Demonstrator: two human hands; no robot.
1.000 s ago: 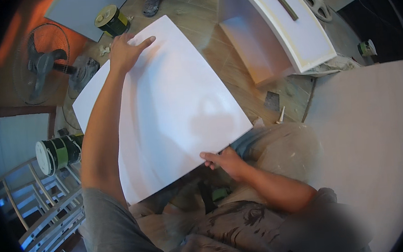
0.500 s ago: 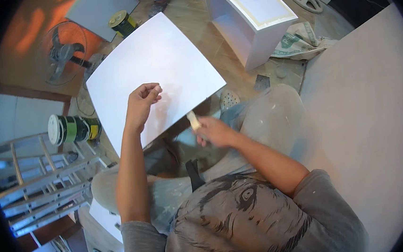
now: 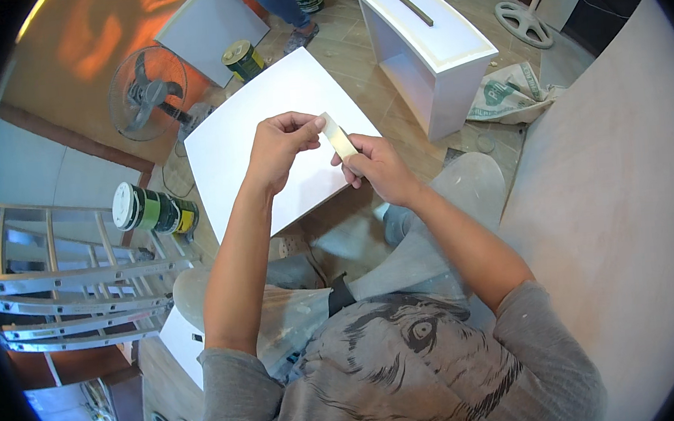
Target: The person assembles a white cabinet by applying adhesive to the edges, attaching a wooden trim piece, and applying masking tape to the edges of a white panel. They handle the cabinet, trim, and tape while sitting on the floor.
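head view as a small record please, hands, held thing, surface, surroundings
left hand: fingertips at the upper end of a pale yellow roll of tape
right hand: gripping the roll's lower end
beneath hands: flat white panel
far right: white box-shaped cabinet, thin dark strip on top
left side: silver metal ladder, dark grey fan

Orange-lit wall point(image 3: 91, 48), wood-look tiled floor point(image 3: 343, 42)

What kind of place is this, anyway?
Probably a room being renovated or used as a workshop, judging by the metal ladder, the green-banded bucket and the white drawer-like box.
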